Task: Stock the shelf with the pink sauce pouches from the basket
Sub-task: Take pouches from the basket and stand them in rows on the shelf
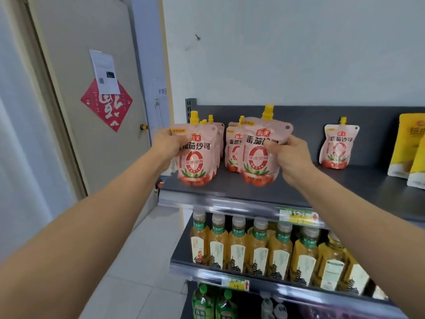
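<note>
My left hand (169,143) grips a pink sauce pouch with a yellow cap (195,157) by its upper left corner, at the left end of the dark top shelf (299,189). My right hand (287,155) holds a second pink pouch (257,155) by its right side, upright near the shelf's front. Behind each held pouch stand more pink pouches in rows (232,148). One pink pouch (338,146) stands alone further right against the back panel. No basket is in view.
Yellow bags (407,146) stand at the right end of the top shelf. Below it, a row of amber tea bottles (257,247) fills the second shelf, and green bottles (213,305) sit lower still. A grey door (92,88) with a red decoration is to the left.
</note>
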`<state>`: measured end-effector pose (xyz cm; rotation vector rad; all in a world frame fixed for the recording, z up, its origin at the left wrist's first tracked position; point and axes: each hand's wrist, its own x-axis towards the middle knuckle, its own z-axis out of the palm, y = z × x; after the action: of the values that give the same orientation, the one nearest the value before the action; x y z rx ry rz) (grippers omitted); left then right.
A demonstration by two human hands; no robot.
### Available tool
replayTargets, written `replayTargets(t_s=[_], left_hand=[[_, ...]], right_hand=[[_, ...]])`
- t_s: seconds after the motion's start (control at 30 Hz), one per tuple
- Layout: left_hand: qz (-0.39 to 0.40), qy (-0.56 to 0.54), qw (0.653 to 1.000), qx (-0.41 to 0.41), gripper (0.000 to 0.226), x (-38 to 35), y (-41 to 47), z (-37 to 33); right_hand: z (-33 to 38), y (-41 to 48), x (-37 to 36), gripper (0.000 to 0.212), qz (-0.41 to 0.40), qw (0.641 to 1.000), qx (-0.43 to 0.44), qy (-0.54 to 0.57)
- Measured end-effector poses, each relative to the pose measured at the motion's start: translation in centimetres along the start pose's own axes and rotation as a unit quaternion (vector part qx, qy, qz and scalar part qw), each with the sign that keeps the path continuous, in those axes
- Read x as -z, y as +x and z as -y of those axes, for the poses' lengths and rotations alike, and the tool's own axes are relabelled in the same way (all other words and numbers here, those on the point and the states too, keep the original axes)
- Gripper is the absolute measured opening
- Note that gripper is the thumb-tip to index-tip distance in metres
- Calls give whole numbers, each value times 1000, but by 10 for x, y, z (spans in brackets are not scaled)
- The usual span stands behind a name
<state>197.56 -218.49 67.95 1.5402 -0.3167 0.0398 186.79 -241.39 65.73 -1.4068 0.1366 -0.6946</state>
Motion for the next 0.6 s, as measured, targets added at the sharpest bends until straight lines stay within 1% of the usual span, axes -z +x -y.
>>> replayTargets(t_s=[0.03, 0.17, 0.2, 0.33, 0.4, 0.5, 0.6], left_hand=[[2, 1, 1000, 8, 6, 0, 7, 5], [16, 13, 999, 34, 21, 2, 30, 29], [20, 15, 999, 37, 22, 2, 35, 35], [32, -1, 998, 45, 9, 3, 49, 51], [40, -12, 998, 49, 11, 5, 55, 55], [64, -23, 997, 45, 22, 6, 59, 57], [86, -29, 995, 47, 21, 8, 59, 57]], right_hand=[[-4, 5, -2, 22, -2, 1000, -2, -7], [-19, 26, -10, 22, -7, 1000, -15, -7], [-24, 30, -12, 22, -7, 1000, -19, -7], [-42, 44, -15, 21, -5, 999, -39, -15], [-50, 49, -17, 20, -4, 998, -51, -19], [-60, 56, -21, 20, -4, 998, -63, -19], [-66, 64, -26, 21, 1, 997, -72, -23]])
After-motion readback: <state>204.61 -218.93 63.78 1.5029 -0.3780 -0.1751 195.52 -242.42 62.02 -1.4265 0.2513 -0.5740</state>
